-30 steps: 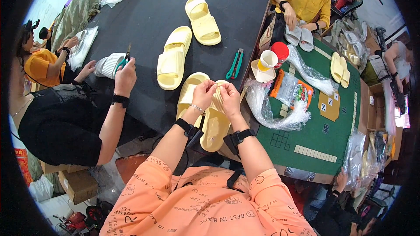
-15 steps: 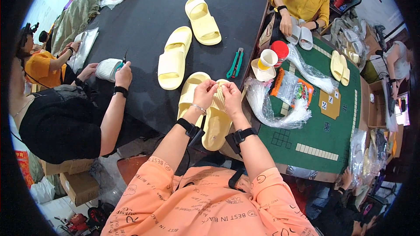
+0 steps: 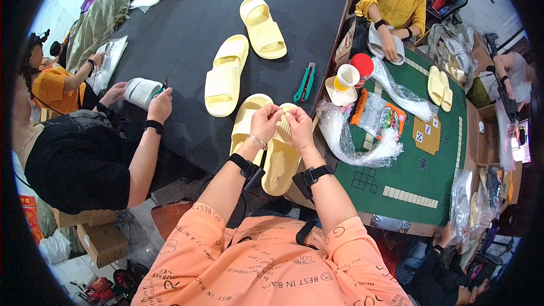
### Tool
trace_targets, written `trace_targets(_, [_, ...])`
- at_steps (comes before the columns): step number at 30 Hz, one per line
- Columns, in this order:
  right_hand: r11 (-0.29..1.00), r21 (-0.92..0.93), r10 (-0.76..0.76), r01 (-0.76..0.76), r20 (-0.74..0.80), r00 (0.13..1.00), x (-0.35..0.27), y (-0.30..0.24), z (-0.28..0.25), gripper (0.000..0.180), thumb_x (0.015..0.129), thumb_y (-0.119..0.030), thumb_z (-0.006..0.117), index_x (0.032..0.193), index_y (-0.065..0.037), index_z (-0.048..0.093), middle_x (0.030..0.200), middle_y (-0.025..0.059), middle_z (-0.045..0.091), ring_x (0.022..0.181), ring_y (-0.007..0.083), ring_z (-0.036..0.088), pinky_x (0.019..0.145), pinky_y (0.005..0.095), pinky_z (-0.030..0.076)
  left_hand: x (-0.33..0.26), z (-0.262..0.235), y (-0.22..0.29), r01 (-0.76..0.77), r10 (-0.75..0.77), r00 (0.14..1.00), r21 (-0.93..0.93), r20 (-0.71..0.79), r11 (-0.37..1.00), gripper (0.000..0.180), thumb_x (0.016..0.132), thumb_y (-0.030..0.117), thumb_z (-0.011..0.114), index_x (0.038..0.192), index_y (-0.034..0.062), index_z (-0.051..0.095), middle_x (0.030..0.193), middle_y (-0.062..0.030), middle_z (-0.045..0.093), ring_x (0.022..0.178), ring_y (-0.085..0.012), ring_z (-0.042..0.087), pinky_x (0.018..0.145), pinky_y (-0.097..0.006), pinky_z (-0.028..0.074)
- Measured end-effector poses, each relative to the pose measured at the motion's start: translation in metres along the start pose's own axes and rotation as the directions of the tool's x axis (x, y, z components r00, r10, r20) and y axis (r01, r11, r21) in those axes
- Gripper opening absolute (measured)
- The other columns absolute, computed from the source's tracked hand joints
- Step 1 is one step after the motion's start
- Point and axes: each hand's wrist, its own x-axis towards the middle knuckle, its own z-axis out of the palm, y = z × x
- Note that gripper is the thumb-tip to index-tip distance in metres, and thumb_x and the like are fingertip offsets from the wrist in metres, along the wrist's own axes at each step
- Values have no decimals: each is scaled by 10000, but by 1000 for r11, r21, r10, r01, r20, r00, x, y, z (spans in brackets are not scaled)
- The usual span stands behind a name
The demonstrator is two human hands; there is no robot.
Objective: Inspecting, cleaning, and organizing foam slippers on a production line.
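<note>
My left hand [image 3: 265, 122] and my right hand [image 3: 298, 124] meet fingertip to fingertip over a pale yellow slide slipper [image 3: 280, 167] at the table's near edge. Both are closed in a pinch. Whatever lies between the fingers is too small to make out, and the hands partly hide the slipper's ribbed strap. Touching it on the left lies its mate, another yellow slipper [image 3: 242, 124], partly covered by my left hand. Farther off, two more yellow slides, one nearer [image 3: 222, 88] and one farther [image 3: 266, 34], rest on the dark table.
A green-handled cutter [image 3: 305, 82] lies on the black table [image 3: 170, 39]. On the green mat [image 3: 368, 184] are clear plastic ties [image 3: 351, 150], a paper cup [image 3: 345, 77] and a red-lidded jar [image 3: 362, 66]. Co-workers handle slippers at left and far right.
My hands stay almost still, pinched together over the slipper. At left, a co-worker's hand and cutter shift slightly along a white slipper. The far co-worker's hands move on the light slippers.
</note>
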Motion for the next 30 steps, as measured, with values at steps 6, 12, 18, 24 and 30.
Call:
trace_targets(6, [999,-34,42,-40,68,997,2,-5,-7,65,777,-53,524,740,-9,554,652,-15,545,593,43,480,565,195,394,-1,-4,-1,-65,65,998,130,3,989,84,751,90,587,775,10,576,608,-22,556,554,-69,498,517,-213,412])
trace_targets(12, [995,-72,79,-71,123,989,5,-5,-11,63,762,-43,533,716,-3,550,617,-26,534,561,37,465,531,198,383,-3,-5,5,-51,45,998,133,43,990,67,734,64,593,769,9,579,601,-25,556,548,-64,482,513,-212,403])
trace_targets(18, [990,-136,47,-32,112,993,2,-3,-9,74,766,-64,545,725,-3,544,604,-36,514,536,33,424,498,192,351,-3,-5,10,-25,18,998,127,54,992,64,761,52,572,784,-7,564,634,4,540,589,-44,472,538,-189,395])
trace_targets(24, [998,-69,8,-6,29,1000,-2,1,-4,83,785,-81,540,748,-7,553,634,-28,532,566,27,446,523,193,371,-2,-4,11,29,-32,999,69,40,997,79,792,63,539,800,-13,558,647,8,528,597,-48,466,548,-182,394])
trace_targets(30, [998,61,18,-19,7,1000,1,0,2,90,797,-92,536,811,-5,553,698,-14,557,620,32,479,573,194,397,-4,-6,13,32,-33,998,16,48,999,76,806,66,520,812,2,560,682,5,535,614,-33,467,547,-170,388])
